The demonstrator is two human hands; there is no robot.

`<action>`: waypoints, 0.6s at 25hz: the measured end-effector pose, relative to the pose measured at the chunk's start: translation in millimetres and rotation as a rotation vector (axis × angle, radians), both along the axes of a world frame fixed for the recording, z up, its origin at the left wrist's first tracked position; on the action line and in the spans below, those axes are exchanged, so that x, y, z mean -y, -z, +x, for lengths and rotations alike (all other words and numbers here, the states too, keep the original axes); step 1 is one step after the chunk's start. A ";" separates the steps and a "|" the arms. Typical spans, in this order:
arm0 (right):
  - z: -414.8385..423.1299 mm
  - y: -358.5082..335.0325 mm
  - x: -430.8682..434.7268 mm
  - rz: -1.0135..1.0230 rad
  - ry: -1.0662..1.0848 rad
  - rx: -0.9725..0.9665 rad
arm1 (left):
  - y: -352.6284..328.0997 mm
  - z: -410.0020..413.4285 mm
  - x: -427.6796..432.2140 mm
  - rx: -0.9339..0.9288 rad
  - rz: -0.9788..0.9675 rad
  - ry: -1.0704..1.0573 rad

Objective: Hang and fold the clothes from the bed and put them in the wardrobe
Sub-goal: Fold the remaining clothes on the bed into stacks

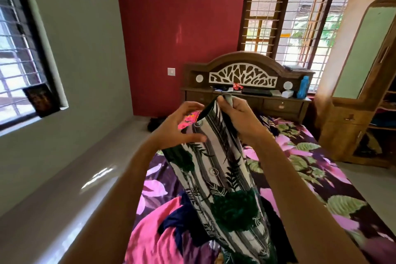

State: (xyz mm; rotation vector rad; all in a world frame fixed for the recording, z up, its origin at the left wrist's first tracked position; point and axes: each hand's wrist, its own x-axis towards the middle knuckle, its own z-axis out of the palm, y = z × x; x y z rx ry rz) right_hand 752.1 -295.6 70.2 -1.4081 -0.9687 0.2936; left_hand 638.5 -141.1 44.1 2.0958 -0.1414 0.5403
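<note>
The person stands by the bed [310, 156] & holds up a shirt [220, 178], white w/ black & green leaf print and round buttons. The R hand [240, 118] has its fingers curled tight, pinching the very top of the shirt. A small grey bit pokes out above those fingers; can't tell what it is. From that pinch the shirt hangs long-ways, straight down & back toward the person, w/ its low end over the pile of clothes [162, 227]. The L hand [177, 126] is just beside the shirt's top left edge. Its fingers are spread wide and grip nothing, only the thumb lies on the cloth. Something pink w/ flowers [189, 118] shows between thumb & pointer finger; not sure what. The wardrobe [353, 92] is off past the R fingers, well apart, so the R hand is the nearer one. I think the L fingers need to catch the other top corner next.
</note>
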 end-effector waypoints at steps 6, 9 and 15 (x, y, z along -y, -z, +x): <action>-96.8 8.5 -19.9 0.313 0.201 -0.054 | 18.5 -104.2 -62.9 -0.149 0.274 0.002; -143.5 34.1 -30.4 0.256 0.304 -0.010 | 38.4 -168.2 -103.8 -0.258 0.329 -0.067; -206.9 35.1 -55.4 0.205 0.573 0.122 | 22.0 -250.9 -147.1 -0.116 0.040 -0.165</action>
